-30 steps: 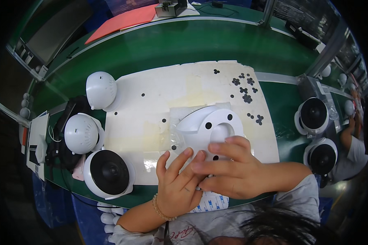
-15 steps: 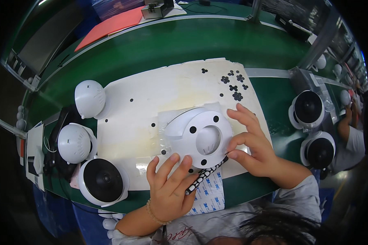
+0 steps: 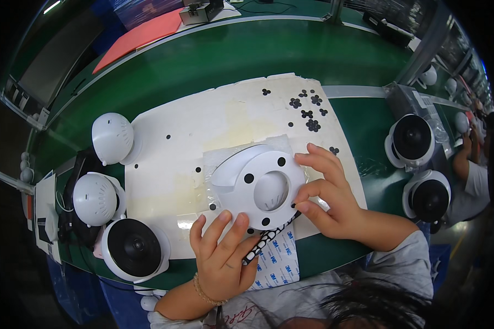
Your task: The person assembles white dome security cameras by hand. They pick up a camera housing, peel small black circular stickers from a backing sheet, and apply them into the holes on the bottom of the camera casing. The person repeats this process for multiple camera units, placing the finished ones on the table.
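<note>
A white dome camera (image 3: 233, 203) lies on a clear plastic bag (image 3: 209, 159), its ring-shaped base facing up. Several black round pads (image 3: 249, 178) sit on the ring. My right hand (image 3: 329, 200) pinches thumb and index at the ring's right edge, on a small black pad (image 3: 293, 206); its other fingers are raised. My left hand (image 3: 222, 255) rests its fingertips by the base's near-left edge. Between its thumb and index it holds a bent sheet of adhesive pads (image 3: 277, 263); a black-dotted strip shows along the fold, with white, blue-printed backing below.
Loose black pads and offcuts (image 3: 313, 125) lie on the cream board (image 3: 175, 159). White cameras (image 3: 112, 138) stand at the left, one black-faced camera (image 3: 132, 249) near me. Two more black-faced cameras (image 3: 413, 137) are at the right. Another person's arm (image 3: 462, 156) shows far right.
The whole view has shifted slightly. My right thumb and index have closed in on the ring's right edge, where a black pad now shows. My left hand keeps hold of the sheet.
</note>
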